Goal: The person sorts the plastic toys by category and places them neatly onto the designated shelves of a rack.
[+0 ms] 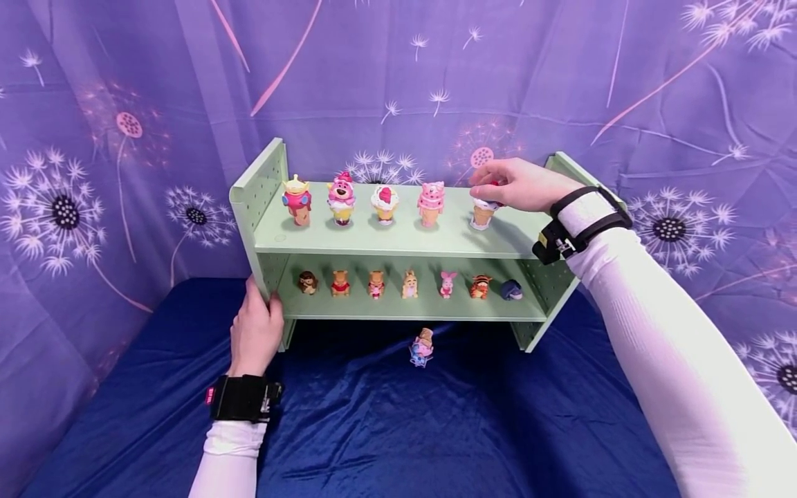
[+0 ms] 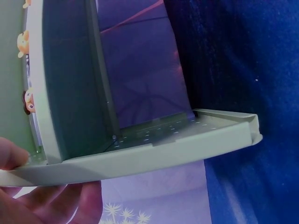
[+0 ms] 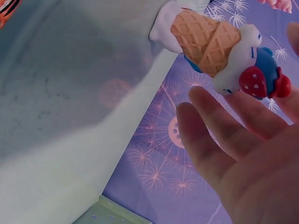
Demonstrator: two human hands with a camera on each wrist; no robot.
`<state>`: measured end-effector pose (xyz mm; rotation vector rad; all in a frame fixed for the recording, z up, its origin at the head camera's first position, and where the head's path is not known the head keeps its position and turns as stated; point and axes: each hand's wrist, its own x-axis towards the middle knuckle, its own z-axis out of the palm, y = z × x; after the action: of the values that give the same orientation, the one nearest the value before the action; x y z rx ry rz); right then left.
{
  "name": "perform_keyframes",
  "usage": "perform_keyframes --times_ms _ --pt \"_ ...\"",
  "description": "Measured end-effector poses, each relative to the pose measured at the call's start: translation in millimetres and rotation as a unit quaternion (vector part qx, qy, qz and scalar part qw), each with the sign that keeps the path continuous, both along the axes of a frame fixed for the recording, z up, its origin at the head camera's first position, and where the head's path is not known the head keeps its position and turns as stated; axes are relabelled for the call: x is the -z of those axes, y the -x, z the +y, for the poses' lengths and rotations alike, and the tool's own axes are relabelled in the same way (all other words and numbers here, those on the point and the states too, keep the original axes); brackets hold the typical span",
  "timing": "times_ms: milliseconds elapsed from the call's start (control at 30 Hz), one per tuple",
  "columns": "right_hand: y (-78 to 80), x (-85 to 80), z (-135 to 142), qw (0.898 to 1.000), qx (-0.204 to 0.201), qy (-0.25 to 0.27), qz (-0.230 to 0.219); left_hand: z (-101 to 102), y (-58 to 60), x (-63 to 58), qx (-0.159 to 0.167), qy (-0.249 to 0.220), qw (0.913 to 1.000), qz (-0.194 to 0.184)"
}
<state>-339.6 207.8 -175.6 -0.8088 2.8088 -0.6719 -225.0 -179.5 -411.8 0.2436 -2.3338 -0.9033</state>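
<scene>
My left hand (image 1: 257,330) grips the left side panel of a pale green two-tier shelf (image 1: 398,250); in the left wrist view, the thumb and fingers (image 2: 60,205) lie on opposite faces of the panel. Over the right part of the upper tier, my right hand (image 1: 521,183) is around the top of an ice-cream-cone figurine (image 3: 205,39) with a blue and white head and a red bow. This figurine stands upright on the tier. In the right wrist view the fingers are spread behind its head and the thumb looks apart from it. Fingertip contact is partly hidden.
Along the upper tier stand more cone figurines, including a crowned one (image 1: 297,200) and a pink one (image 1: 431,204). Several small animal figurines, including a tiger (image 1: 480,286), line the lower tier. A pink and blue cone figurine (image 1: 421,348) lies on the blue cloth (image 1: 398,429).
</scene>
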Motion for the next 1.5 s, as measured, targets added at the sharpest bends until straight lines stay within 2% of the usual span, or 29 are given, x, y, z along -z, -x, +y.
perform_keyframes --times_ms 267,433,633,700,767,867,933,1000,1100,1233,1367,1500 --pt "-3.9 -10.9 2 0.999 0.02 -0.025 0.033 -1 0.2 1.1 -0.001 -0.002 1.0 -0.005" --pt "-13.0 -15.8 6 0.997 0.021 -0.05 0.059 -1 0.8 0.6 -0.001 -0.001 1.0 0.0" --pt "-30.7 -14.8 6 0.988 0.003 -0.054 0.142 -3 1.0 0.9 0.0 -0.001 1.0 0.001" --pt "-40.1 -11.7 4 0.981 -0.015 -0.039 0.187 -3 0.8 1.0 0.0 -0.003 1.0 0.0" --pt "-53.6 -6.1 2 0.969 -0.036 -0.01 0.244 -4 0.4 1.4 -0.002 -0.003 1.0 0.0" --pt "-81.8 7.0 3 0.937 -0.064 0.044 0.342 -4 0.1 2.0 -0.001 -0.001 1.0 0.0" --pt "-102.5 16.2 6 0.916 -0.076 0.075 0.387 -3 0.2 1.9 0.0 0.001 1.0 -0.001" --pt "-121.5 25.3 8 0.904 -0.086 0.096 0.407 -3 0.2 0.9 0.003 0.001 1.0 -0.002" --pt "-143.2 39.1 10 0.903 -0.092 0.109 0.405 -2 0.2 0.1 0.001 0.001 1.0 -0.001" --pt "-157.5 64.2 15 0.907 -0.085 0.124 0.395 -2 0.5 0.0 0.0 0.002 1.0 -0.001" --pt "-161.2 99.9 23 0.912 -0.074 0.14 0.379 -2 1.0 0.6 0.003 0.002 1.0 -0.001" --pt "-156.6 142.0 29 0.921 -0.07 0.15 0.353 -1 2.2 1.1 0.006 0.001 1.0 -0.001"
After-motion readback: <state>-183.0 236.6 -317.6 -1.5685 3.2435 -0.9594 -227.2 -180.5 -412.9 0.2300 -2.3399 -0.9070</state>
